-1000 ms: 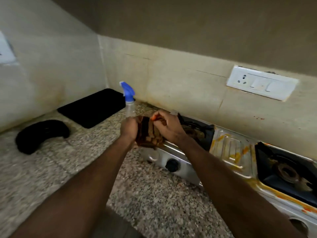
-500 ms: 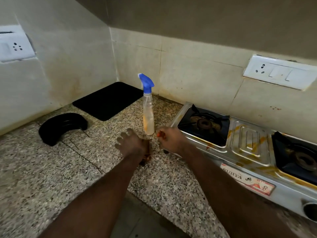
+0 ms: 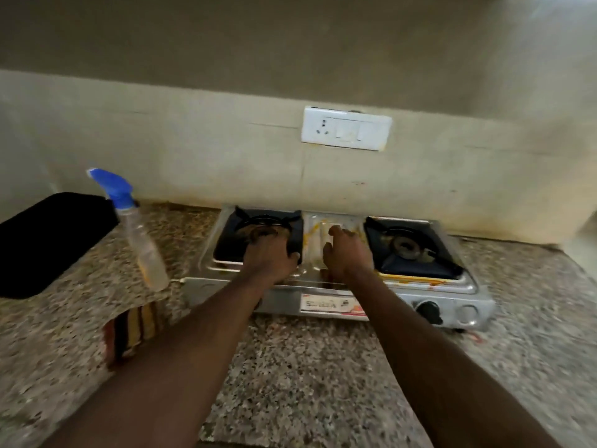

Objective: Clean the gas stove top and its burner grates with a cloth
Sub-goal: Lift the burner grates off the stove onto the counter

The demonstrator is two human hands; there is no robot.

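Your left hand (image 3: 269, 253) curls round the left grate (image 3: 255, 219), seemingly to lift it off the stove (image 3: 465, 287), your right hand (image 3: 347, 255) rests slack and empty on the stained middle panel (image 3: 318, 226), and the cloth (image 3: 135, 331) lies on the surface (image 3: 307, 383) nearby.

There is one gas stove (image 3: 465, 287) on the worktop (image 3: 307, 367). It carries two grates, a left grate (image 3: 245, 218) and a right grate (image 3: 416, 234), and two burners, a left burner (image 3: 249, 231) and a right burner (image 3: 403, 245). One black knob (image 3: 428, 311) and one label (image 3: 326, 303) show on its front. Beside it are one spray bottle (image 3: 142, 247), one striped cloth (image 3: 135, 328) and one black mat (image 3: 51, 240). One socket plate (image 3: 346, 132) is on the wall. Two hands are in view, the left hand (image 3: 269, 257) and the right hand (image 3: 347, 253).
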